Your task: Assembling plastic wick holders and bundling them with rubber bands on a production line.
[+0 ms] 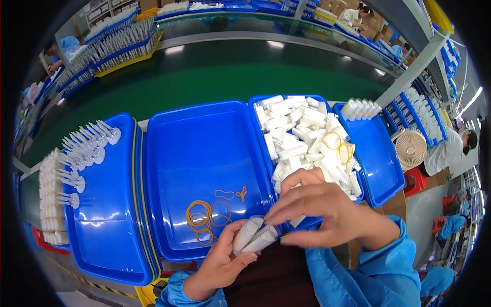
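My left hand is closed around two white, clear-ended plastic sleeves, held side by side with their ends facing up. It is just in front of the near edge of the middle blue tray. My right hand reaches across from the right with thumb and fingers apart. One of its fingertips is at the rim of the sleeves; whether it presses on them I cannot tell. Loose yellow rubber bands lie in the middle tray. Many white sleeves are heaped in the tray beyond my right hand, with more rubber bands on top.
At left, a stack of blue trays bears rows of clear stemmed parts and white pieces. Another blue tray at right holds upright bottles. A green conveyor belt runs behind; a small fan stands right.
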The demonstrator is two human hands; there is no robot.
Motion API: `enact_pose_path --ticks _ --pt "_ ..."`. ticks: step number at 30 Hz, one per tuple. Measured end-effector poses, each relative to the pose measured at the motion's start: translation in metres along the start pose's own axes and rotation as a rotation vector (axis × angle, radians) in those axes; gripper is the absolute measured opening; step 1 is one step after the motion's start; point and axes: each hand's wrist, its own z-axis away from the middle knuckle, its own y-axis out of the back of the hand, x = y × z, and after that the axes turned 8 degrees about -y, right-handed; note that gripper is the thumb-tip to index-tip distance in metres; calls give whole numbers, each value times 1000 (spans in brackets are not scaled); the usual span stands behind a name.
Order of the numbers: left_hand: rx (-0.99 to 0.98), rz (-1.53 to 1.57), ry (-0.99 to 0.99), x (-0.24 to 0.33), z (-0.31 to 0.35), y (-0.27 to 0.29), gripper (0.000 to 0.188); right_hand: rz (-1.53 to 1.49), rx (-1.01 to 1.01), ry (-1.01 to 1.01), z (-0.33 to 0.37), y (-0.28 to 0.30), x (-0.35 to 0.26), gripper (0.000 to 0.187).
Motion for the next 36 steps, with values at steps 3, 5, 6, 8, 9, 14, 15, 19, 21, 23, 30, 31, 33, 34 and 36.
enact_pose_path --ticks 3,5,6,8,9,14,15,19,21,23,30,31,33,34,36 --pt "-33 92 -45 -3 0 1 57 136 91 -37 4 -10 -6 40" --pt "-60 73 -81 -3 0 1 54 187 127 -72 9 -22 -7 48" --pt "-77 28 -104 -6 0 3 54 163 130 -88 9 -27 -8 48" --pt "-104 -26 -156 -10 -2 4 54 116 134 -119 6 -34 -9 49" --pt "-109 -34 -185 -11 -3 4 54 83 80 -114 5 -36 -7 49" --pt "-191 -202 -129 0 -2 9 59 53 -56 -35 5 -39 -8 46" --pt "-228 -349 -166 7 -3 11 60 46 -77 -19 4 -39 -9 45" --pt "-295 -551 -346 8 -11 11 53 -26 -116 11 4 -48 -11 47" --pt "-319 -550 -448 -1 -17 17 38 -57 -92 6 2 -51 -15 46" --pt "-269 -518 -470 -2 -16 16 32 -267 -138 -45 1 -48 -14 48" --pt "-163 -665 -512 -4 -13 17 23 -252 -171 -41 -2 -34 -13 35" --pt "-143 -694 -523 -1 -14 13 20 -257 -187 -71 -4 -34 -15 32" --pt "-124 -738 -529 0 -15 10 17 -234 -253 -111 -9 -30 -18 29" --pt "-126 -754 -523 0 -16 9 18 -206 -302 -120 -12 -25 -20 28" --pt "-145 -774 -503 1 -16 9 22 -140 -377 -114 -19 -21 -20 28"
